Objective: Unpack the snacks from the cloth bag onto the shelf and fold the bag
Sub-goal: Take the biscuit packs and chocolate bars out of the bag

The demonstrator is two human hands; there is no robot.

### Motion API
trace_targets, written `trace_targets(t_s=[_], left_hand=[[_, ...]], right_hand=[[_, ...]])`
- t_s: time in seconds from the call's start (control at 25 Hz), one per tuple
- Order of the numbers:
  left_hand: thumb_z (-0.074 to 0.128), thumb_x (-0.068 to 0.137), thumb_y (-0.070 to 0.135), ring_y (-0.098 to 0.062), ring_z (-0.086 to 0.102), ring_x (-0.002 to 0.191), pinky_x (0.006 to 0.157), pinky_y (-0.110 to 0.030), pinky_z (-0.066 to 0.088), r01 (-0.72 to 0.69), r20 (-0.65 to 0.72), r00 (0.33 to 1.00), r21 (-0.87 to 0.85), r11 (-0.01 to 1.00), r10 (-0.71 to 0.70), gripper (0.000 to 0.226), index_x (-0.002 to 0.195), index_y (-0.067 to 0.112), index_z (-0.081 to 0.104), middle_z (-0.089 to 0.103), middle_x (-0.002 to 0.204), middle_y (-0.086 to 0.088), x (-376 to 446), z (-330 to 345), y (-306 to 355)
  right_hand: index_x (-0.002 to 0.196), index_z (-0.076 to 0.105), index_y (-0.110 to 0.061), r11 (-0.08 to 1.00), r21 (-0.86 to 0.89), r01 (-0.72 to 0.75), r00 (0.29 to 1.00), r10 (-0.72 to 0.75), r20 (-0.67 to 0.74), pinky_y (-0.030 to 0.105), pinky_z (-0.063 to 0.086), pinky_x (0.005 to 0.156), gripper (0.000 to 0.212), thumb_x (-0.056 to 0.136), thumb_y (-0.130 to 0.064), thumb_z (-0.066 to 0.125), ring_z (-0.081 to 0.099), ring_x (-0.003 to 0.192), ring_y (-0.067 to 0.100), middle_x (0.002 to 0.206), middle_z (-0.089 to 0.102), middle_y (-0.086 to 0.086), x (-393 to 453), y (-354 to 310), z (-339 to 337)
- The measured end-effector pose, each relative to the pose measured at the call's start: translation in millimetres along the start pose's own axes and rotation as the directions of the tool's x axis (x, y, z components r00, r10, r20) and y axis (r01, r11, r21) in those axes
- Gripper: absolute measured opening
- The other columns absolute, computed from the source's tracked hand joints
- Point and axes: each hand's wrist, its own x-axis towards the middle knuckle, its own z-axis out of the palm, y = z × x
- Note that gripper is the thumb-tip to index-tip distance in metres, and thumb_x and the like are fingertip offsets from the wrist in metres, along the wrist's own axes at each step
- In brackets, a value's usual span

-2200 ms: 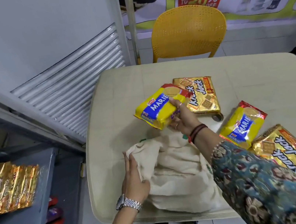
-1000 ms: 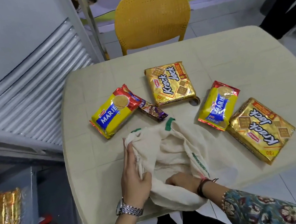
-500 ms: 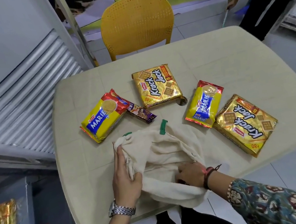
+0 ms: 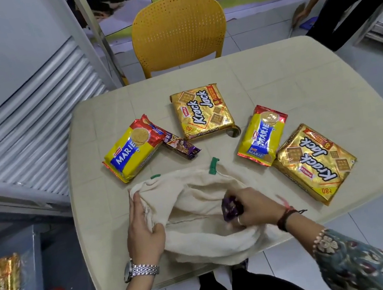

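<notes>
Head view: we pinch cloth bag (image 4: pixel 203 208) rim with left hand (image 4: pixel 143 230); right hand (image 4: pixel 250 207) clutches purple snack (image 4: pixel 232 208). Next: lift clear, set near table (image 4: pixel 275 76) packets.

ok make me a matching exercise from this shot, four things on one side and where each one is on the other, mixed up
Things:
1. cloth bag
2. purple packet
3. small purple bar
4. yellow chair

Places:
A. behind the table's far edge
B. pinched in the right hand
C. mouth held open by the left hand
D. lying beside the left Marie pack

Pairs: 1-C, 2-B, 3-D, 4-A
</notes>
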Motion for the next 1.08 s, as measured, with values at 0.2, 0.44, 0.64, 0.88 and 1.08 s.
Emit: trace_targets(t_s=[0.2,0.44,0.64,0.88,1.08], left_hand=[[0.048,0.075,-0.006,-0.031,0.050,0.123,0.086,-0.037,0.048,0.119,0.013,0.992,0.153,0.981,-0.122,0.074,0.140,0.026,0.036,0.037,0.149,-0.001,10,-18,-17],[0.045,0.077,-0.002,-0.036,0.058,0.106,0.076,-0.032,0.049,0.200,0.128,0.960,0.302,0.932,-0.248,0.070,0.139,0.028,0.037,0.053,0.137,-0.007,11,-30,-24],[0.044,0.077,-0.008,-0.037,0.059,0.103,0.077,-0.031,0.043,0.237,0.023,0.970,0.147,0.960,-0.243,0.062,0.132,0.020,0.050,0.059,0.128,-0.013,9,-42,-30],[0.044,0.078,-0.016,-0.019,0.053,0.096,0.083,-0.027,0.042,0.302,0.012,0.945,-0.426,0.853,-0.328,0.047,0.116,0.005,0.059,0.064,0.104,-0.004,8,-47,-16],[0.052,0.080,-0.007,-0.025,0.059,0.078,0.071,-0.032,0.045,0.392,0.202,0.912,-0.691,0.608,-0.357,0.027,0.082,0.017,0.062,0.067,0.084,-0.007,24,-41,-14]], right_hand=[[0.114,0.057,-0.015,0.637,0.758,0.141,0.800,0.377,-0.466,0.021,0.056,0.070,0.050,0.071,-0.021,0.082,0.064,0.086,0.009,0.099,0.063,-0.004,4,6,-55],[0.110,0.061,-0.008,0.088,0.968,0.236,0.595,0.774,-0.215,0.041,0.056,0.080,0.038,0.083,-0.034,0.071,0.066,0.101,0.031,0.116,0.067,0.014,54,43,-47],[0.084,0.053,-0.009,-0.198,0.961,0.194,0.534,0.843,0.066,0.046,0.058,0.056,0.020,0.090,-0.025,0.063,0.060,0.069,0.023,0.111,0.061,0.017,63,50,-6],[0.098,0.055,-0.005,-0.174,0.981,0.091,0.475,0.873,0.110,0.029,0.052,0.043,0.027,0.095,-0.032,0.053,0.060,0.052,0.020,0.103,0.060,0.016,51,61,16],[0.098,0.055,-0.016,0.585,0.698,-0.413,0.649,0.727,-0.224,0.035,0.048,0.077,0.038,0.081,-0.050,0.061,0.061,0.087,0.025,0.097,0.067,0.006,16,32,34]])
